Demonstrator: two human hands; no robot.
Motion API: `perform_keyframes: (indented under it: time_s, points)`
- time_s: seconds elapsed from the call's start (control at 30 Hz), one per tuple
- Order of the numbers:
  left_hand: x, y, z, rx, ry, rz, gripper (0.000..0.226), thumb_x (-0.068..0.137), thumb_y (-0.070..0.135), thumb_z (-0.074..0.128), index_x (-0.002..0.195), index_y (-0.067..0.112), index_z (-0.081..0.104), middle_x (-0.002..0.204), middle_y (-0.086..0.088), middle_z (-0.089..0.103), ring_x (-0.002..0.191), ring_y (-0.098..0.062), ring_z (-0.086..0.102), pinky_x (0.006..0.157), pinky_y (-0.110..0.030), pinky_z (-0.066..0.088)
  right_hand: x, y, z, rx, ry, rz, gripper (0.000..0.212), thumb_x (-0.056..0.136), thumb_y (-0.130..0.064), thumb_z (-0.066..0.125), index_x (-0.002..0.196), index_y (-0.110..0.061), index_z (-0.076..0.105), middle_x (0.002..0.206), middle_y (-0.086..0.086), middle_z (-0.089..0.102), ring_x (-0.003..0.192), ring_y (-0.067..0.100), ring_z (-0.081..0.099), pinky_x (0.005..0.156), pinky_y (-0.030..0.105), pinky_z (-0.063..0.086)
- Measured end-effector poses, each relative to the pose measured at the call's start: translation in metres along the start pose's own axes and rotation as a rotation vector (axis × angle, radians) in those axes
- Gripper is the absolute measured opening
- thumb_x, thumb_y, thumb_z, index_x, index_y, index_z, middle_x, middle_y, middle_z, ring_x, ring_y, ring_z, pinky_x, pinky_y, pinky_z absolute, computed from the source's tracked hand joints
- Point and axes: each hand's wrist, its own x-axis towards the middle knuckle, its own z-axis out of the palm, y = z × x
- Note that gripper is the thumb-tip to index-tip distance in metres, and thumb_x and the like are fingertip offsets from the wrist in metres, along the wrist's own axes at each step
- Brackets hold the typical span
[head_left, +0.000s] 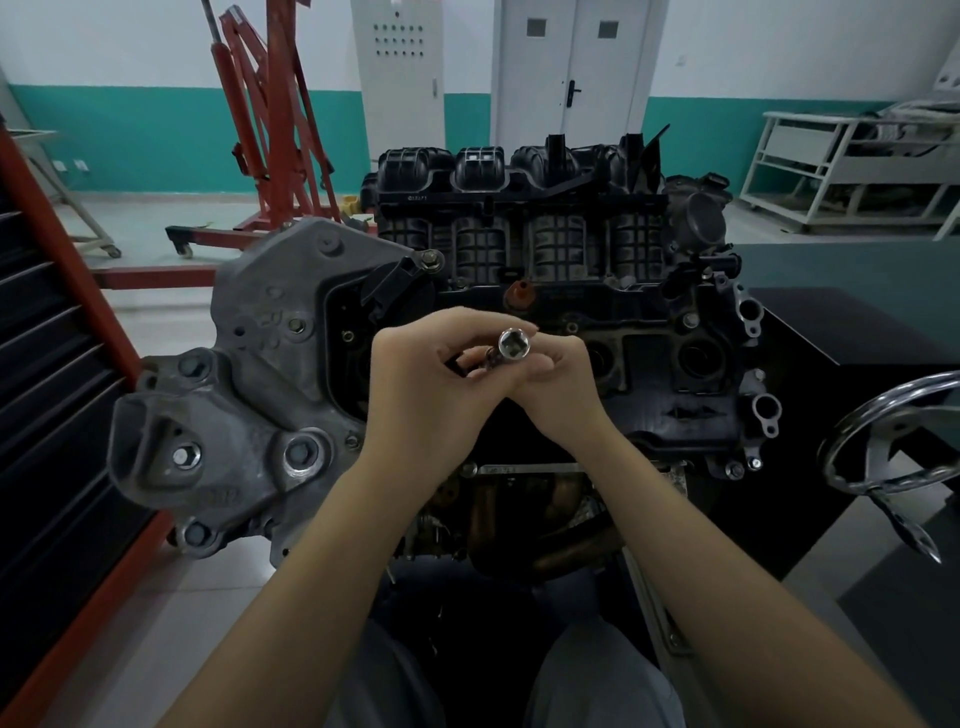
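Left grip and right grip both pinching socket at frame centre, square drive end toward camera, above engine top cover. Dark bit at socket's far end, unclear. Step: likely prepping socket. Next move: needs driver fitted, then square seating on bolt.

Engine sits right in front of you, hoist behind-left, handwheel on your right, rack back-right.
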Motion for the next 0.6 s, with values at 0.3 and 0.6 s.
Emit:
perform_keyframes:
  time_s: [0.3,0.6]
  points:
    - [0.0036,0.0023,-0.0048,-0.099,-0.124,-0.018,0.038,0.076,-0.003,0.075,0.11,0.009,0.067,0.097,-0.006,0.073,0.096,-0.016,0.07,0.088,-0.035,0.056,-0.0005,0.0013,-0.0003,-0.064,0.013,-0.014,0.026,0.081,0.004,0.066,0.084,-0.021,0.071,0.082,-0.019,0.072,0.083,0.001,0.068,0.074,0.016,0.05]
    - [0.0013,0.0023,-0.0038,-0.154,-0.139,-0.013,0.036,0.083,-0.003,0.067,0.117,0.009,0.064,0.1,-0.006,0.073,0.1,-0.017,0.07,0.091,-0.036,0.054,-0.0011,-0.0009,-0.0021,-0.089,-0.054,-0.044,0.021,0.087,-0.002,0.063,0.093,-0.022,0.065,0.086,-0.024,0.069,0.085,-0.001,0.066,0.075,0.015,0.048]
